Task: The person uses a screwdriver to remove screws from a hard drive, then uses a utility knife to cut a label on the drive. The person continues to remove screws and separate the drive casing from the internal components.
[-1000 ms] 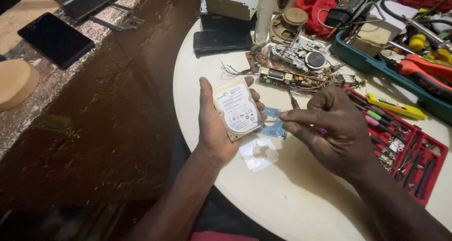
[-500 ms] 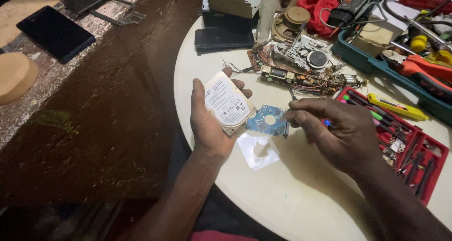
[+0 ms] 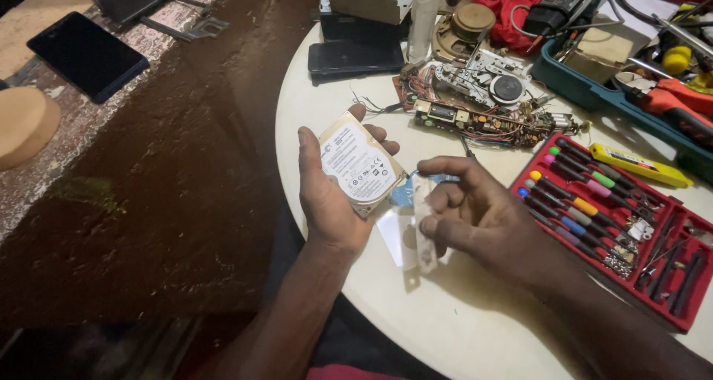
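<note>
- Left hand (image 3: 330,194) cups a small flat rectangular hard drive with white label and metal case (image 3: 362,163), thumb along the near left edge, fingertips curled over the far edge; fingers clamped on it, drive tilted up off the round white table (image 3: 475,328).
- Right hand (image 3: 483,216) just beside the drive, fingers bent and close together, pinching a thin pale strip, looks like tape or a clear film piece (image 3: 423,224); exact grip partly hidden.
- Bluish shiny bit (image 3: 405,194) under the drive's near corner, can't tell what.
- Drive likely stiff, dense for its size, smooth metal so a bit slippery, shock-sensitive; best held by the side edges, as now.
- Strip likely light, floppy, maybe sticky; hold by an end.
- Nearby: red tray of coloured-handle screwdrivers (image 3: 594,202), bare circuit board with wires (image 3: 483,120), yellow utility knife (image 3: 639,164), black phone (image 3: 356,57).
</note>
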